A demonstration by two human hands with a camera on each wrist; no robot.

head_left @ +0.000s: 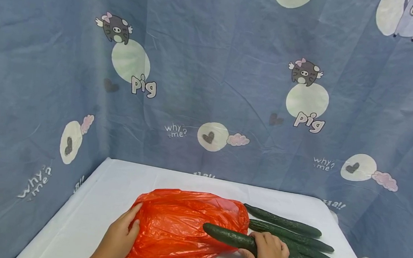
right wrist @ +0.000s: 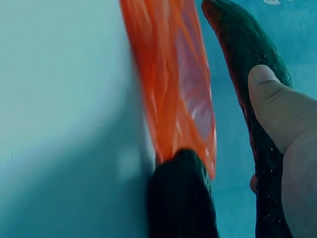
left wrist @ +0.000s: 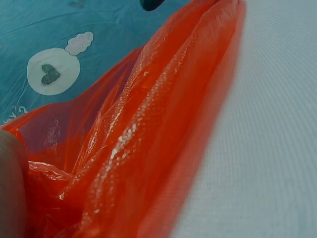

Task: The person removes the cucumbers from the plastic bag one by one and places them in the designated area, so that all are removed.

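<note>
A crinkled red plastic bag [head_left: 173, 223] lies spread on the white table. At its left edge my left hand [head_left: 119, 235] holds the film between thumb and fingers; some fingertips are hidden. My right hand [head_left: 267, 255] grips a long dark green cucumber [head_left: 228, 237] round its middle. The cucumber's tip points left and overlaps the bag's right part in the head view. In the right wrist view the thumb [right wrist: 267, 84] presses along the held cucumber, which appears raised apart from the bag. Another cucumber [right wrist: 181, 203] lies lower, close to the bag's edge.
Several more cucumbers [head_left: 283, 221] lie side by side on the right of the table, partly behind my right hand. White cloth covers the table [head_left: 87, 212]. A blue printed curtain [head_left: 210, 84] stands behind and along both sides.
</note>
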